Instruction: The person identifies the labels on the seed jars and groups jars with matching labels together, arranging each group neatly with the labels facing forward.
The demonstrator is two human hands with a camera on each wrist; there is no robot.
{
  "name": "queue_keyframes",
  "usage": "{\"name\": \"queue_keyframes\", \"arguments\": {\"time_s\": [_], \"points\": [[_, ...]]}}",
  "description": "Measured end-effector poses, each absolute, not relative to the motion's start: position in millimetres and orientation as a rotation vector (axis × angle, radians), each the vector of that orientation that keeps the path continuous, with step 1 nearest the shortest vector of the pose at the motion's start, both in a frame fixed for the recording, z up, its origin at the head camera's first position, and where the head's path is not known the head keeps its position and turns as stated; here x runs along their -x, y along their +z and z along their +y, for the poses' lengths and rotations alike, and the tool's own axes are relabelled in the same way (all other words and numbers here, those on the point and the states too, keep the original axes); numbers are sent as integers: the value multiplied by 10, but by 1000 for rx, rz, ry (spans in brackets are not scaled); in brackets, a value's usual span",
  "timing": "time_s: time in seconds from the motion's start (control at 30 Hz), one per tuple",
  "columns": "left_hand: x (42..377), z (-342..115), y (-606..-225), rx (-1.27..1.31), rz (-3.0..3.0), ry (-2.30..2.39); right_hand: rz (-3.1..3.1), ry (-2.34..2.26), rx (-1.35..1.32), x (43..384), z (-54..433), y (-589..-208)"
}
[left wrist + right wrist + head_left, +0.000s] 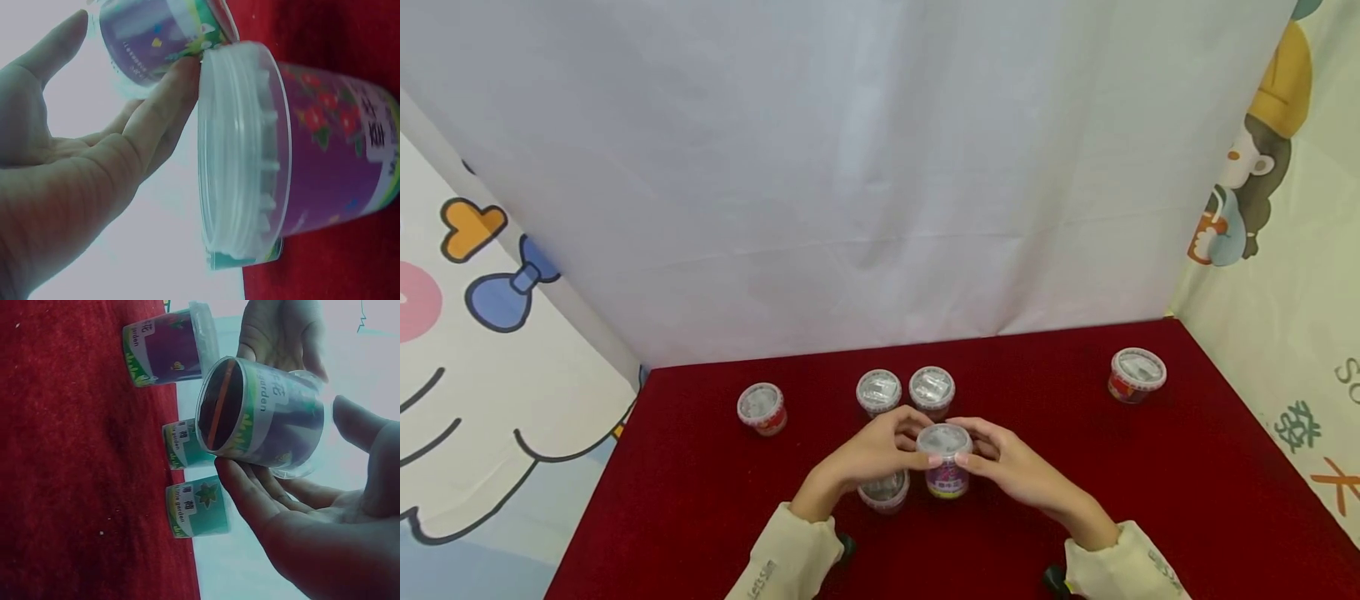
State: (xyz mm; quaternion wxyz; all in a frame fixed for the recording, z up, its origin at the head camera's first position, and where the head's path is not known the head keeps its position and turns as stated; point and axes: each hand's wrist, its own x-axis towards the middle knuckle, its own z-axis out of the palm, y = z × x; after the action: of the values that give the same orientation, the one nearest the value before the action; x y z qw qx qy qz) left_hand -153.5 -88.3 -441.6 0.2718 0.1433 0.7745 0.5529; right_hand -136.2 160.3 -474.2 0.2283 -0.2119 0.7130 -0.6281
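Observation:
Between both hands, a purple plastic tub (946,467) with a clear lid is held upright above the red tabletop. My left hand (876,450) grips its left side and my right hand (1018,468) its right, both thumbs on the near side just below the lid. In the right wrist view the tub (278,415) shows a dark base crossed by an orange strip, with the right hand (325,519) around it. Another purple lidded tub (883,492) stands on the table under the left forearm, partly hidden; the left wrist view shows this tub (331,150) close up.
Two tubs with green labels, a left one (878,390) and a right one (932,390), stand side by side behind the hands. A red-labelled tub (762,408) sits at the left, another tub (1137,375) far right. White cloth (850,208) hangs behind the red tabletop (685,500).

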Motion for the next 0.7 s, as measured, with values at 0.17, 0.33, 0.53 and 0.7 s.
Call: {"name": "queue_keyframes", "arguments": {"time_s": [0.17,0.33,0.53,0.7], "points": [[1597,-909,-4429,-455,2111,1420,1944,-1728,589,1383,1589,-4791],[1641,-918,-4452,-495,2157,1348,1940,-1718,604,1414,1581,-4868],[1675,-901,-4482,-527,2206,1270,1933,-1708,635,1433,1586,-4959],[1660,-869,-4468,-563,2236,1206,1900,-1719,669,1435,1581,-5019]]}}
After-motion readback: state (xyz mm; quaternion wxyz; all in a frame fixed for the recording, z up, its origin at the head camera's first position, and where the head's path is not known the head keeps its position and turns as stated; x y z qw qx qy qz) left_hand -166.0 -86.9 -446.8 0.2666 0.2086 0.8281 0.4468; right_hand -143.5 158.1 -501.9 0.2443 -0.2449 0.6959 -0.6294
